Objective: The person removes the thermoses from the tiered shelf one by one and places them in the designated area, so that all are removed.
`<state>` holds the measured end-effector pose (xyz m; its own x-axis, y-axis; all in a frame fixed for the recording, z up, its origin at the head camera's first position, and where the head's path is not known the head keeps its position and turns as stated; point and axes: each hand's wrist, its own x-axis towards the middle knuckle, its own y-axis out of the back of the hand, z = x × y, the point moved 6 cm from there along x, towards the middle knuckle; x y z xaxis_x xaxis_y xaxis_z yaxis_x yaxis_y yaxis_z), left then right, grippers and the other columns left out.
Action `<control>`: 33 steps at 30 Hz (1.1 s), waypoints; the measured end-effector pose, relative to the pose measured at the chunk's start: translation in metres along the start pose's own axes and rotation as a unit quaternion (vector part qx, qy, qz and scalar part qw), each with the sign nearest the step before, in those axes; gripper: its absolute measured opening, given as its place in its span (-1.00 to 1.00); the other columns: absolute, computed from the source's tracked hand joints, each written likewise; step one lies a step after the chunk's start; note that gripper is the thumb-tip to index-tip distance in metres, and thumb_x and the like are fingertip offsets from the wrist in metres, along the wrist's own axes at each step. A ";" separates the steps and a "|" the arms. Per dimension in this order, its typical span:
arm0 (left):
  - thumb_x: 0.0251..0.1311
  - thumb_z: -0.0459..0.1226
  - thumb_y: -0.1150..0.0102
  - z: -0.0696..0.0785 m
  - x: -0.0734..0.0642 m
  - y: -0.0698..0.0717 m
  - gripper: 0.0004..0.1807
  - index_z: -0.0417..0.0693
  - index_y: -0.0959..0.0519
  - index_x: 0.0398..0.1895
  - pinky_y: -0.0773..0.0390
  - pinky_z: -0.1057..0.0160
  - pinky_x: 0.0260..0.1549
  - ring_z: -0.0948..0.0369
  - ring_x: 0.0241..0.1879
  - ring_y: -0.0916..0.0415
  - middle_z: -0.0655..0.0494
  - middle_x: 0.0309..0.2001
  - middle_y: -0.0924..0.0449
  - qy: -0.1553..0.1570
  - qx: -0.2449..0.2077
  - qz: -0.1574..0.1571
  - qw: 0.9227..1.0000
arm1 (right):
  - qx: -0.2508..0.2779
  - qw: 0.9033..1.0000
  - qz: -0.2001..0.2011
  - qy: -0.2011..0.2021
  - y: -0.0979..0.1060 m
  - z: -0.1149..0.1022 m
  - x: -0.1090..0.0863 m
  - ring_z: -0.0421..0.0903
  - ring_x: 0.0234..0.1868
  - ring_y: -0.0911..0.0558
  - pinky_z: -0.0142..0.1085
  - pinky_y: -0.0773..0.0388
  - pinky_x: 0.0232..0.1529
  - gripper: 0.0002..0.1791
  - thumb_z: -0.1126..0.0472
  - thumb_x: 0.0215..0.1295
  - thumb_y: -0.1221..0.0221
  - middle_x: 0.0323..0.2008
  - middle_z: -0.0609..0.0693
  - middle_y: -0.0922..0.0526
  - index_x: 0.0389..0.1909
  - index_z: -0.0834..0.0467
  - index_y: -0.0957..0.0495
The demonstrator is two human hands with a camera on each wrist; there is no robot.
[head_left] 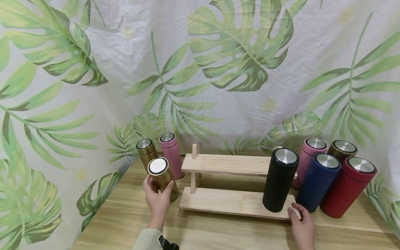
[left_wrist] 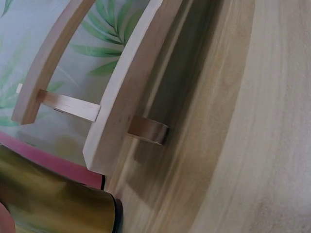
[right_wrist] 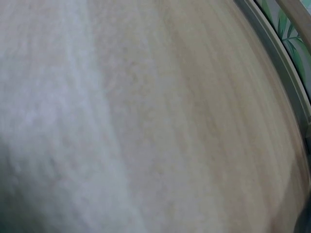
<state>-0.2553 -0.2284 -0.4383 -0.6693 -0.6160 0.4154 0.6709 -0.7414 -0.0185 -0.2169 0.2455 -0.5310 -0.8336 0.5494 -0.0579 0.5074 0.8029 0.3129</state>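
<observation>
My left hand (head_left: 157,203) grips a gold thermos bottle (head_left: 162,175) with a silver lid, upright at the left of a two-tier wooden shelf (head_left: 225,201). In the left wrist view the same gold bottle (left_wrist: 58,191) fills the lower left corner, with a sliver of the hand at the edge. A black thermos bottle (head_left: 279,182) stands on the lower tier, near its right end. My right hand (head_left: 303,224) holds the front right corner of that tier with thumb and curled fingers, just beside the black bottle. The right wrist view shows mostly blurred tabletop; the hand's grip is hidden there.
Behind the left hand stand another gold bottle (head_left: 146,151) and a pink bottle (head_left: 172,156). Right of the shelf cluster a pink bottle (head_left: 307,159), a blue bottle (head_left: 318,182), a red bottle (head_left: 348,189) and a brown-gold bottle (head_left: 342,148). A leaf-print curtain (head_left: 175,62) hangs behind the wooden table (head_left: 118,218).
</observation>
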 end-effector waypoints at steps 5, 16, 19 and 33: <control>-0.19 -0.51 -0.40 0.011 -0.004 0.000 -0.15 -0.18 -0.20 0.25 -0.43 0.44 -0.18 0.12 -0.14 -0.41 -0.17 -0.01 -0.49 0.002 0.002 -0.005 1.000 | 0.003 1.000 0.000 0.001 0.000 0.000 0.000 -0.56 -0.08 -0.26 -0.77 -0.20 -0.25 -0.59 0.02 0.33 -0.03 0.01 -0.04 -0.51 0.06 0.20 -0.43; -0.15 -0.41 -0.42 -0.010 0.009 -0.009 -0.12 0.00 -0.17 0.28 -0.39 0.43 -0.05 0.15 -0.01 -0.42 -0.08 0.11 -0.44 0.018 0.026 -0.024 0.999 | 0.011 1.000 0.000 0.000 -0.001 -0.001 0.000 -0.59 -0.10 -0.26 -0.78 -0.21 -0.24 -0.60 0.03 0.34 -0.03 -0.14 -0.32 -0.47 0.07 0.20 -0.42; -0.17 -0.44 -0.41 -0.012 0.014 -0.010 -0.11 -0.04 -0.17 0.28 -0.39 0.44 -0.09 0.12 -0.03 -0.42 -0.12 0.08 -0.44 0.018 0.028 -0.031 0.999 | 0.007 1.000 -0.003 -0.005 -0.001 0.000 0.000 -0.59 -0.08 -0.25 -0.79 -0.20 -0.23 -0.59 0.02 0.34 -0.02 -0.07 -0.20 -0.48 0.07 0.20 -0.41; -0.04 -0.28 -0.38 -0.025 0.033 -0.010 -0.06 0.07 -0.02 0.38 -0.36 -0.01 0.12 -0.04 0.14 -0.31 -0.19 0.21 -0.29 0.072 0.069 -0.111 0.989 | -0.003 1.000 -0.013 -0.010 -0.003 0.001 0.001 -0.23 0.23 -0.28 -0.82 -0.13 -0.22 -0.54 -0.02 0.35 0.01 0.11 0.11 -0.42 0.11 0.21 -0.38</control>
<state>-0.2917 -0.2482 -0.4474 -0.8363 -0.4814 0.2623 0.5333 -0.8252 0.1861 -0.2185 0.2441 -0.5328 -0.8416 0.5333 -0.0857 0.4846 0.8156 0.3160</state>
